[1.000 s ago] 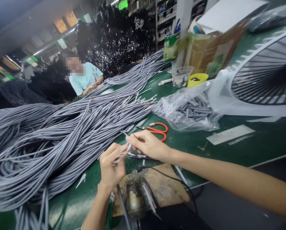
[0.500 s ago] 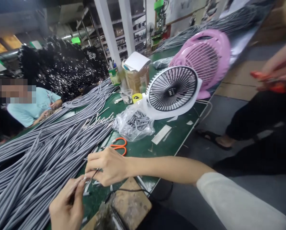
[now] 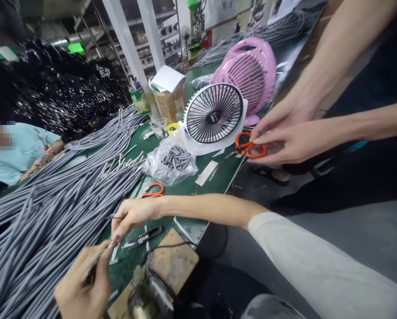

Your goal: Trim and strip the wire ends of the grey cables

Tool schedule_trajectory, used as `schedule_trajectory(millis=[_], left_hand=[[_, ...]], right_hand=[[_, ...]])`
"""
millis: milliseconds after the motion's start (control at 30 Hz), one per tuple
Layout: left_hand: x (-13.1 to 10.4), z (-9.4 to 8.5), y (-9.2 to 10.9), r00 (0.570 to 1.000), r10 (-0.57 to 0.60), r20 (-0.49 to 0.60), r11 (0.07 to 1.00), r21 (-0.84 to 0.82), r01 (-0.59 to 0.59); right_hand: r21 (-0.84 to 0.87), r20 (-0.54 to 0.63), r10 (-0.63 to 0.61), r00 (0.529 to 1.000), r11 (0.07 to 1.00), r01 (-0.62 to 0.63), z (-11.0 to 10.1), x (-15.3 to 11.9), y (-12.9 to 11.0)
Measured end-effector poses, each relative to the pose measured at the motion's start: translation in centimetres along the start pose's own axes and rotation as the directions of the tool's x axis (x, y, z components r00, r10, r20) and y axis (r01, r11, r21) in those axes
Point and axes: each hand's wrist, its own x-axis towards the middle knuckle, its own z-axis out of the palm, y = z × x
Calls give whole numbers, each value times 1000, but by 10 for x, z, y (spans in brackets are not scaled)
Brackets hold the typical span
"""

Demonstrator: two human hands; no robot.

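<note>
At the lower left, my left hand [image 3: 85, 281] pinches the end of a grey cable. My right hand [image 3: 135, 215] meets it at the tip, its fingers closed on the cable's stripped end [image 3: 116, 240], where a bit of red shows. A large bundle of grey cables [image 3: 61, 221] lies to the left of both hands. Black thread snips [image 3: 145, 237] rest on the green table just right of my fingers. Behind my right wrist are orange-handled scissors [image 3: 154, 190], partly covered.
A plastic bag of grey tube pieces [image 3: 174, 161], a white fan [image 3: 214, 114] and a pink fan [image 3: 251, 75] stand beyond. At right, a person's hands [image 3: 284, 133] hold orange scissors [image 3: 251, 146] over the table edge [image 3: 233, 179]. A wooden block [image 3: 174, 261] is at the front.
My right hand has drawn in to the cable tip, and the black snips now lie on the table. The other person's hands with orange scissors have come in over the table edge.
</note>
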Motion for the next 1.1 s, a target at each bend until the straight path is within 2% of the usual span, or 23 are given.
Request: schedule_trajectory(millis=[67,200,300,400,467,567,700,800,867,900,967,1033,1100], left_hand=[[0,2,2,986,-152,-74,988,22,154],[0,7,1,897,-417,-145,906,9,422],[3,7,-1,828,-529,-184,843,-5,538],[5,5,-4,764,-603,-229,791,-47,610],[6,4,-7,737,-632,-240,769,-81,634],[6,5,-11,730,-647,-218,759,-99,643],[7,3,-12,738,-649,-187,757,-55,651],[9,2,-9,755,-641,-137,762,2,647],[10,3,-5,775,-631,-36,776,-9,631],[10,4,-4,782,-622,27,781,-43,623],[10,6,-1,789,-600,132,780,-124,613],[10,8,1,790,-585,182,774,-166,611],[9,9,1,787,-585,198,772,-163,615]], right_hand=[[21,-88,-75,993,997,77,7,1,2],[-27,-254,-234,938,972,235,19,5,9],[-232,-319,-287,903,948,219,21,11,19],[-515,-347,-349,871,847,134,17,16,31],[-596,-352,-365,862,798,95,16,19,38],[-642,-368,-388,845,763,71,19,21,45],[-651,-428,-433,793,756,62,27,18,45],[-628,-456,-509,731,765,141,29,13,41],[-615,-450,-557,698,760,210,27,11,40],[-611,-448,-563,695,760,222,26,11,39],[-607,-438,-542,717,767,209,23,12,40],[-594,-418,-520,745,777,209,20,14,41],[-582,-411,-522,747,781,225,17,15,41]])
